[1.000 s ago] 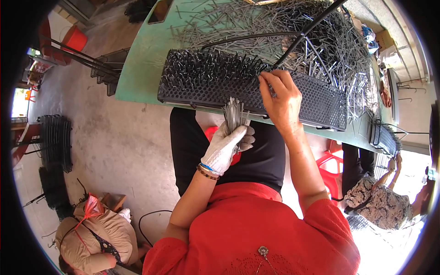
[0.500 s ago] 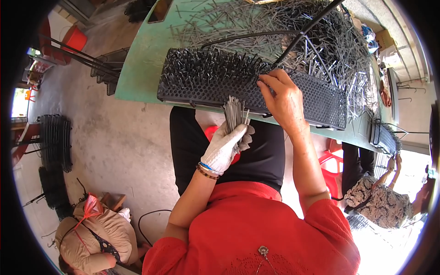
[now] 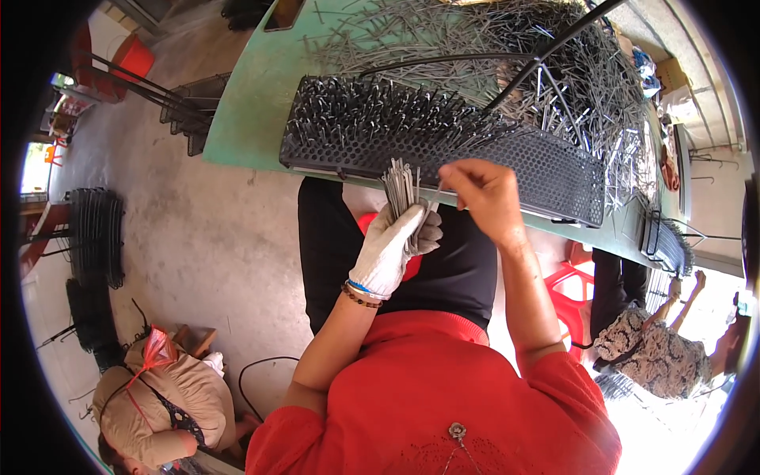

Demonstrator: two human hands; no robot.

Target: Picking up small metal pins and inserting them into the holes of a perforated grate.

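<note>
My left hand (image 3: 388, 249), in a whitish knit glove, is closed round a bundle of thin grey metal strips (image 3: 401, 188) that fan upward above my lap. Just right of the bundle, my bare right hand (image 3: 489, 198) pinches the upper end of one thin strip (image 3: 435, 195), whose lower end still lies by the gloved fingers. Beyond both hands, a long black perforated rack (image 3: 546, 170) rests along the table's near edge. Many dark strips (image 3: 372, 115) stand upright or tilted in the holes on its left and middle; its right part shows bare holes.
Loose strips (image 3: 586, 103) lie heaped on the green table (image 3: 245, 119) behind the rack. Black rods (image 3: 546, 51) rise over the heap. One person (image 3: 653, 348) works at the right; another (image 3: 170, 404) is at the lower left. Black racks (image 3: 95, 237) stand at the left.
My right hand has come back from the rack's holes toward the bundle and now pinches a strip there. The left hand stays nearly in place. The view has shifted slightly.
</note>
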